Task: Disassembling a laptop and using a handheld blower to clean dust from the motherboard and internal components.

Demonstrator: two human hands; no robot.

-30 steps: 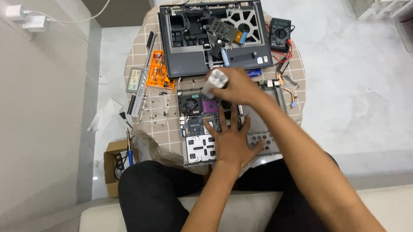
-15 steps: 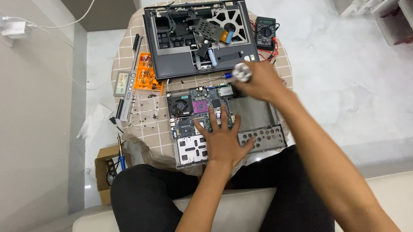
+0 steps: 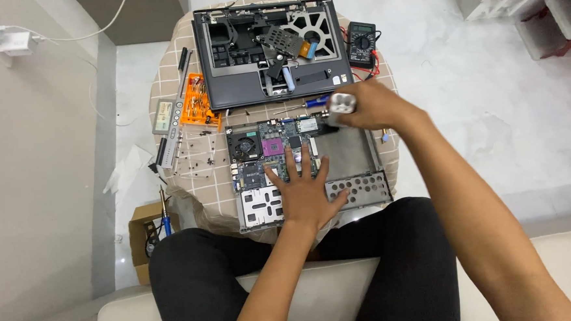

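Over on the far left there's a white charger block [image 3: 7, 39] plugged in on the wall, and down on the floor a small brown cardboard box [image 3: 147, 234] with a blue-handled tool [image 3: 164, 216] sticking up out of it. On the little round table [image 3: 184, 87] with the checked cloth, the left edge has a grey rectangular strip [image 3: 165, 116] and a bright orange bit holder [image 3: 199, 109], with loose screws [image 3: 197, 160] scattered below. Middle of the table is the stripped laptop base [image 3: 309, 172], long side running left to right, circuit board up. The left hand [image 3: 305, 193] is pressed flat on it, fingers spread wide. Behind sits the dark grey laptop shell [image 3: 270, 50], opened up. The right hand [image 3: 368, 104] is wrapped around a whitish cylinder [image 3: 340, 103], blunt end pointing left toward the board's top edge; can't really tell what it is. A black multimeter [image 3: 361, 43] sits at the far right.
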